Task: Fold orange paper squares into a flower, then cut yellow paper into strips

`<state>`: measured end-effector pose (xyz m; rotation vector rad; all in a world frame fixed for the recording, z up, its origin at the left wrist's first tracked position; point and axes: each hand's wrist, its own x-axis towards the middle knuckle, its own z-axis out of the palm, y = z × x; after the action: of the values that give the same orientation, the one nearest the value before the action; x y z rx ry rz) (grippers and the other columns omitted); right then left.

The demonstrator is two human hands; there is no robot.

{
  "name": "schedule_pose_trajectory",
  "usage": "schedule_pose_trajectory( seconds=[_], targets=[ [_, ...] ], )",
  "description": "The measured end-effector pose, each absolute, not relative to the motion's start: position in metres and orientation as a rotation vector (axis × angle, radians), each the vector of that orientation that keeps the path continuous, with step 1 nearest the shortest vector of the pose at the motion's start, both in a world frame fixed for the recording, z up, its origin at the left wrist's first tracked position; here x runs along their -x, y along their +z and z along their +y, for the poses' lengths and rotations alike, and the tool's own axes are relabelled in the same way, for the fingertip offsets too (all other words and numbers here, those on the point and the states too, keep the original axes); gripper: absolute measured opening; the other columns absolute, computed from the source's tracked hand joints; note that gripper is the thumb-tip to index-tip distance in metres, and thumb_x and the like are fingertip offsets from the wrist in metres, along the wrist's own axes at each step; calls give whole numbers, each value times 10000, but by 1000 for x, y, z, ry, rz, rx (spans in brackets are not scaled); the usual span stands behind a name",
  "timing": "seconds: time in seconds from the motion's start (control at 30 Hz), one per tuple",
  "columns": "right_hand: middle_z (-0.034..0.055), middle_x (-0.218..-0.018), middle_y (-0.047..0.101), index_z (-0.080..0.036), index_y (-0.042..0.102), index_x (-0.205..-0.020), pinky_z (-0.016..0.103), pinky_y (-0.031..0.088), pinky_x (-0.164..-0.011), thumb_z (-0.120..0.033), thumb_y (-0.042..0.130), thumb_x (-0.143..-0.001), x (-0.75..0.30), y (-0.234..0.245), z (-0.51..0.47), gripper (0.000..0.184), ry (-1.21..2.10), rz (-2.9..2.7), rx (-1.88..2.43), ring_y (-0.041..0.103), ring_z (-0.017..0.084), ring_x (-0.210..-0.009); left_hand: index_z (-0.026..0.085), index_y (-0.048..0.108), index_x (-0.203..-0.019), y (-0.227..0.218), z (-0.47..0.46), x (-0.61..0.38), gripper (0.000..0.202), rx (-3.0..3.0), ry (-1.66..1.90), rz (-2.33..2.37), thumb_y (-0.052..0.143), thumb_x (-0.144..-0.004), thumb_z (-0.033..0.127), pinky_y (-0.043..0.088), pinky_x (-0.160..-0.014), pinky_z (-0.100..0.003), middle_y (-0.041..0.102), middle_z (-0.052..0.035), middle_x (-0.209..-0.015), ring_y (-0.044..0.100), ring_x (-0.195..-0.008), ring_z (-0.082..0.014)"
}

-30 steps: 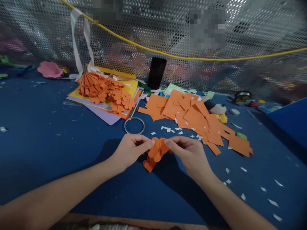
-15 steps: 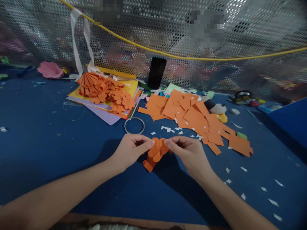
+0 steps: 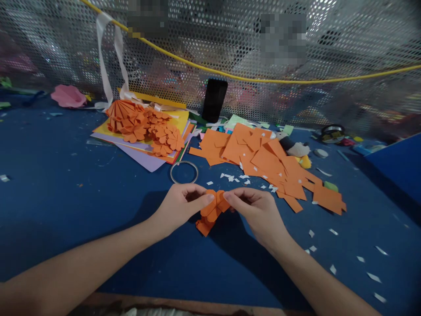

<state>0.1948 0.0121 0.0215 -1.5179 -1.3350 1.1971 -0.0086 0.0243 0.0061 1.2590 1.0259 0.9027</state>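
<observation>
- The left hand (image 3: 184, 204) is nearly closed, with its thumb and fingers pinching the left side of a small folded orange paper (image 3: 211, 211).
- The right hand (image 3: 256, 210) is nearly closed too, and it pinches the right side of the same paper.
- The folded paper is between the two hands, over the blue table (image 3: 82, 197). Another orange piece (image 3: 204, 227) is just under it.
- A thin round ring (image 3: 171, 173) lies just past the left hand.
- White paper bits (image 3: 231, 178) lie past the hands, next to a messy pile of flat orange papers (image 3: 268, 160).
- On the far left, orange paper flowers (image 3: 131, 123) sit on a stack of colored paper (image 3: 141, 156).
- A black phone (image 3: 215, 101) leans at the back, near a metal wall (image 3: 184, 30) full of holes.
- A yellow cord (image 3: 197, 67) hangs across the wall.
</observation>
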Motion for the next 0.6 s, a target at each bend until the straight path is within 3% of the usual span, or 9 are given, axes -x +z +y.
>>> schedule_pose_trajectory(
  seconds=[0.33,0.6],
  targets=[
    [28,-650,691,-192,768,-701,269,431,-575,-468,780,-778,-194,18,12,287,1241,-1340,1471,553,138,-607,142,755,-819,7,25,9,254,-1275,830,1030,734,-835,394,502,-618,-232,745,-44,-766,664,-681,-154],
    [38,-665,702,-181,765,-696,277,452,-591,-461,780,-766,-190,22,12,289,1261,-1349,1467,579,151,-622,138,723,-768,6,24,9,212,-1289,831,1046,727,-825,341,443,-514,-206,680,-15,-643,589,-558,-116]
  ],
)
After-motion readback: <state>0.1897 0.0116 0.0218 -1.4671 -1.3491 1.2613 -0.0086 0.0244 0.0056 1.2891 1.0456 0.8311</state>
